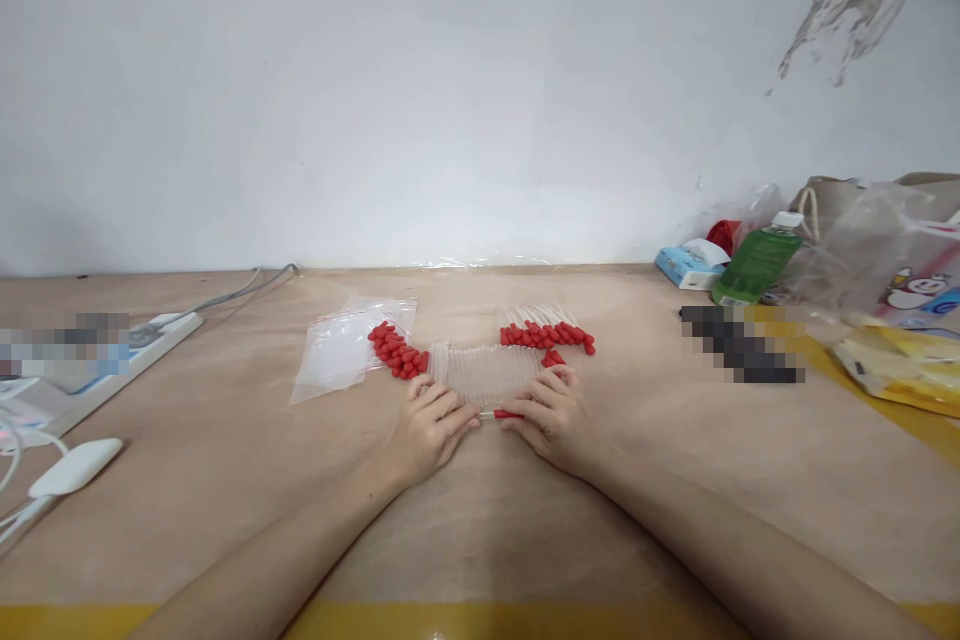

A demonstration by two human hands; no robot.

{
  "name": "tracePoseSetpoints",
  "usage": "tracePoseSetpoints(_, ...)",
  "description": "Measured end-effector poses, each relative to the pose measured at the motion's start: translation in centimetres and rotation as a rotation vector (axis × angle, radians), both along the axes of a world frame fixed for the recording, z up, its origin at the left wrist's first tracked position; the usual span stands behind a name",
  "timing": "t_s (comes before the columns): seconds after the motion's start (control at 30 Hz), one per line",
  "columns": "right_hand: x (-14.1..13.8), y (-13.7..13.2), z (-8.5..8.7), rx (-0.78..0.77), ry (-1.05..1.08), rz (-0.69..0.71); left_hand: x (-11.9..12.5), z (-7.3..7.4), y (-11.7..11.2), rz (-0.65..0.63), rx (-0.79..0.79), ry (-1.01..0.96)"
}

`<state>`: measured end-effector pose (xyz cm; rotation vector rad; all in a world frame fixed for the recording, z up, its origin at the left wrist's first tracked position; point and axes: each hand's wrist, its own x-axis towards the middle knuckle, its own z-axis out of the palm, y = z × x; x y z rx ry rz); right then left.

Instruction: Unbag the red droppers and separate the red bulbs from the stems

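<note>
My left hand [429, 425] and my right hand [550, 415] meet at the middle of the table, fingers pinched on one dropper [495, 413] with a clear tube and a red bulb. Just beyond them lies a row of clear glass tubes [484, 372]. A pile of loose red rubber bulbs [397, 350] sits to the left of the row. Several assembled droppers with red bulbs [546, 330] lie behind the row on the right.
Clear zip bags [341, 352] lie left of the bulbs. A power strip [154, 338] and white charger [75, 465] are at the far left. A green bottle [754, 265], tissue box [688, 265] and plastic bags [877, 260] crowd the right. A white wall stands behind.
</note>
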<state>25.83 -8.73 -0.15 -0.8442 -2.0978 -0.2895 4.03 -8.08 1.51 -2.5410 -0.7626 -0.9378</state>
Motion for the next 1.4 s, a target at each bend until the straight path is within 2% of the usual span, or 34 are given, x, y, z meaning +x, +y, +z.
tracePoseSetpoints(0.13, 0.0, -0.2, -0.1, 0.024, -0.041, -0.027, 0.0, 0.0, 0.0, 0.008, -0.042, 0.015)
tracePoseSetpoints(0.33, 0.4, -0.7, 0.6, 0.035, -0.084, -0.019, -0.1, 0.1, -0.1, -0.033, -0.091, 0.006)
tracePoseSetpoints(0.53, 0.2, -1.3, 0.7, -0.007, -0.103, -0.026, 0.0, 0.1, -0.2, -0.051, -0.089, -0.004)
tracePoseSetpoints(0.67, 0.9, -1.2, 0.6, -0.048, -0.074, -0.019, -0.8, -0.1, -0.2, -0.029, -0.108, -0.006)
tracePoseSetpoints(0.73, 1.8, -0.8, 0.7, -0.098, 0.020, -0.032, -1.7, -0.1, 0.1, 0.022, -0.127, -0.086)
tracePoseSetpoints(0.83, 3.4, 0.3, 1.2, -0.177, 0.331, -0.111, -2.7, -0.1, 0.9, 0.091, -0.142, -0.279)
tracePoseSetpoints(0.93, 4.8, 1.7, 1.4, -0.207, 0.538, -0.240, -2.6, 0.0, 1.9, 0.129, -0.146, -0.333)
tracePoseSetpoints(1.03, 6.2, 3.1, 0.8, -0.318, 0.566, -0.351, -2.1, 0.0, 3.1, 0.154, -0.106, -0.306)
tracePoseSetpoints(1.17, 7.5, 4.4, -0.2, -0.481, 0.586, -0.433, -2.1, -0.5, 4.4, 0.152, 0.011, -0.221)
tracePoseSetpoints(1.3, 7.7, 4.7, -0.6, -0.531, 0.478, -0.462, -2.3, -1.3, 5.0, 0.099, 0.097, -0.131)
tracePoseSetpoints(1.4, 7.6, 4.8, -0.5, -0.550, 0.413, -0.495, -2.2, -1.4, 4.8, 0.057, 0.044, -0.122)
